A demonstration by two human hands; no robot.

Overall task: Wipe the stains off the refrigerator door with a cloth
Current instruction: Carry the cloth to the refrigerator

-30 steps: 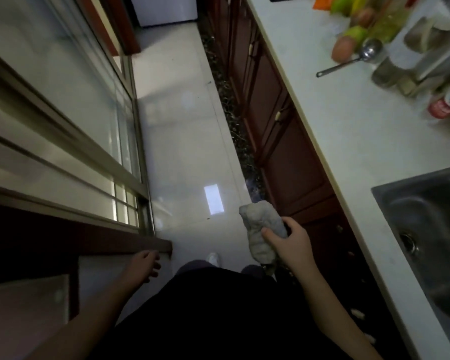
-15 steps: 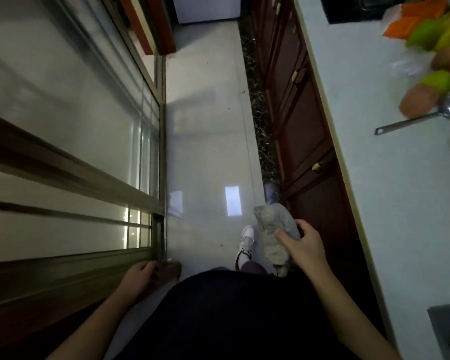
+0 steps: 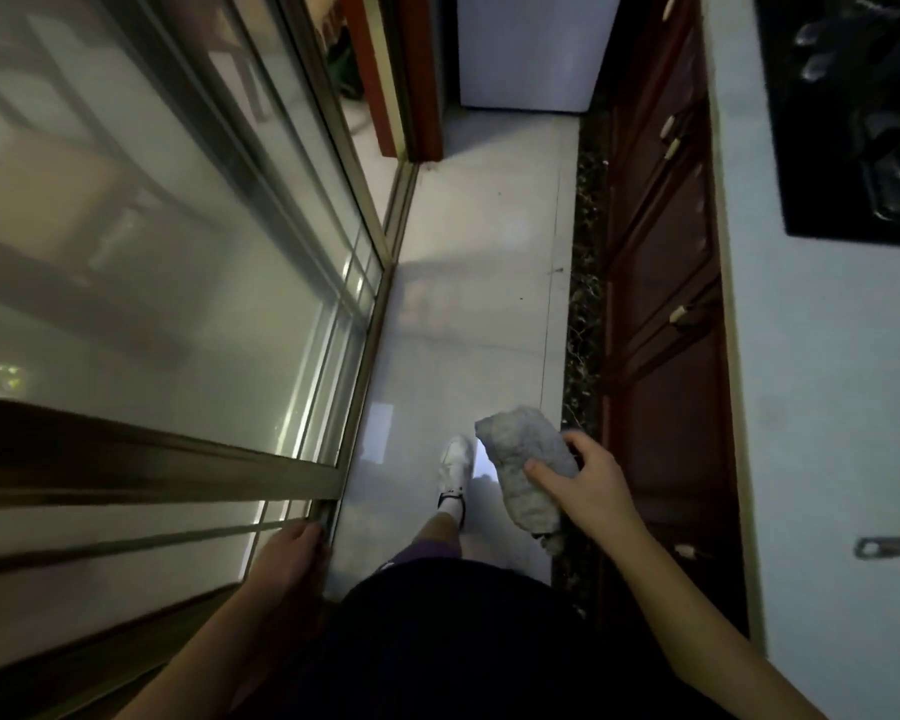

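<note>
beside a metal-framed sliding glass door at left, the left hand is held low, fingers relaxed. right of centre, a crumpled grey cloth is gripped by the right hand; a white refrigerator is seen at top centre.

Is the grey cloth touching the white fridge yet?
Apart. The head view shows the cloth gripped in the right hand, with a long stretch of floor between it and the white fridge.
</note>
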